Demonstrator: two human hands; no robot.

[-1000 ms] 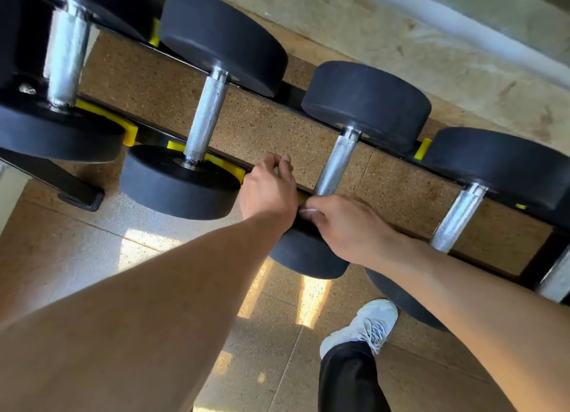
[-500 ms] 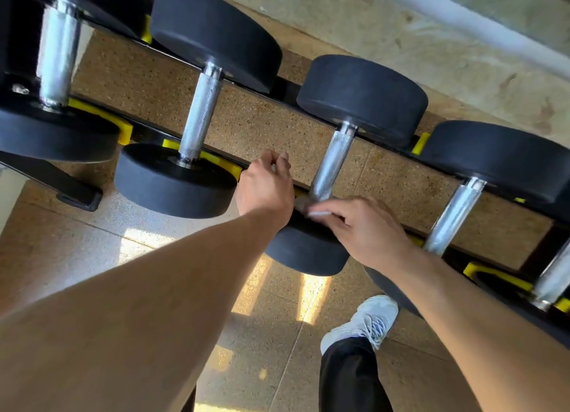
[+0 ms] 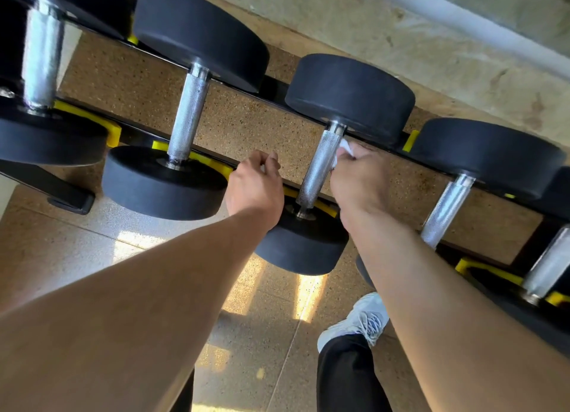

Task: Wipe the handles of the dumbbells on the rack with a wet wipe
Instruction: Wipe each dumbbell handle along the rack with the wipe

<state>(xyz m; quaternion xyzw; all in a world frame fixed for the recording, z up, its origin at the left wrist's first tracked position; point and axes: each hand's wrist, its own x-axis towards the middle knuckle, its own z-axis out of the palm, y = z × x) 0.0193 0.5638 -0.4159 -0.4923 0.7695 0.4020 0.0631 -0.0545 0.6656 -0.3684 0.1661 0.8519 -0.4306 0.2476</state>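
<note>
Several black dumbbells with knurled steel handles lie across a black rack [image 3: 145,135] with yellow cradles. My right hand [image 3: 359,177] holds a white wet wipe [image 3: 344,148] against the right side of the middle dumbbell's handle [image 3: 319,167], near its upper end. My left hand [image 3: 256,186] grips the rack's front rail just left of that handle, fingers curled over the edge. The wipe is mostly hidden under my fingers.
Another dumbbell handle [image 3: 188,121] lies to the left and one [image 3: 444,211] to the right. A rack foot [image 3: 69,200] stands on the speckled floor at left. My white shoe [image 3: 361,319] and dark trouser leg are below the rack.
My right hand has slid with the wipe from the handle's lower end, near the front weight, up toward the far weight. My left hand has stayed on the rail.
</note>
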